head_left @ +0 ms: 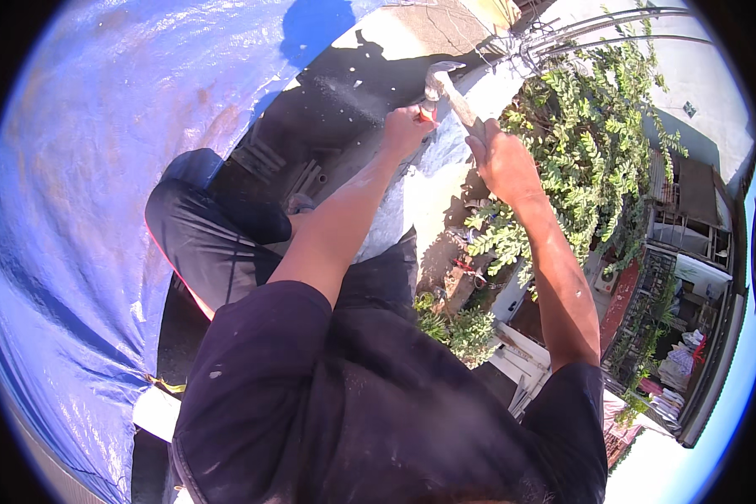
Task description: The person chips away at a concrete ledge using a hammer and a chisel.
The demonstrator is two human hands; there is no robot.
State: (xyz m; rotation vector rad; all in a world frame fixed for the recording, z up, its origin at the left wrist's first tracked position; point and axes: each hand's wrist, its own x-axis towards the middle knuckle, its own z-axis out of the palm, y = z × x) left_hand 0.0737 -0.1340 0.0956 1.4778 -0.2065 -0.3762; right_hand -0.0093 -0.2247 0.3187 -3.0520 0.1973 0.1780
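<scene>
My right hand [506, 165] is wrapped round the wooden handle of a claw hammer [460, 102]. Its pale, dusty metal head is right at the top of an orange-red piece [428, 112] in my left hand. The fingers of my left hand [406, 132] are closed round this piece; most of it is hidden, so its kind cannot be made out. Both hands are over the top of a pale, rough wall [433, 172]. Pale dust and small chips show against the dark shadow beside my left hand.
A blue tarp [84, 210] spreads along the left. Leafy branches [584, 143] crowd the right side of the wall. Bare metal rods [613, 25] stick out at the top right. Pipe pieces [311, 178] lie lower down beside my bent leg [218, 235]. A house [689, 319] stands far right.
</scene>
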